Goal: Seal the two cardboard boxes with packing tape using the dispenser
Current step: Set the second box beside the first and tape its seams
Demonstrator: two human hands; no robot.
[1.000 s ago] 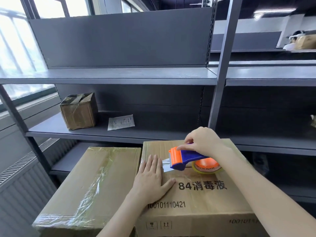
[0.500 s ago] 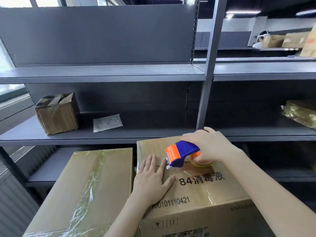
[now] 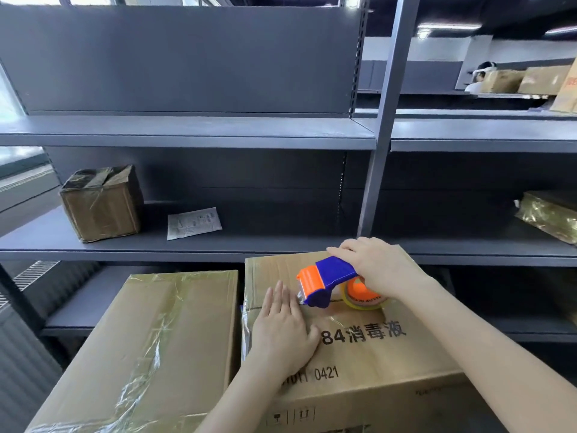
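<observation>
Two cardboard boxes stand side by side in front of me. The left box (image 3: 150, 345) has wrinkled clear tape across its top. The right box (image 3: 368, 348) carries black printed text. My right hand (image 3: 377, 267) grips a blue and orange tape dispenser (image 3: 324, 281) with a roll of tape, its orange head down at the centre seam of the right box. My left hand (image 3: 282, 326) lies flat on that box's top near its left edge, fingers straight, fingertips just short of the dispenser's head.
Grey metal shelving (image 3: 193, 132) rises behind the boxes, with an upright post (image 3: 384, 145) right of centre. On the middle shelf sit a small taped box (image 3: 101, 203), a paper slip (image 3: 194, 222) and, at far right, a shiny wrapped parcel (image 3: 549, 215). Another person (image 3: 479, 76) is far back.
The view has swung to the right and closer. The dispenser in my right hand has tipped nose-down toward the seam. My left hand stays flat on the box.
</observation>
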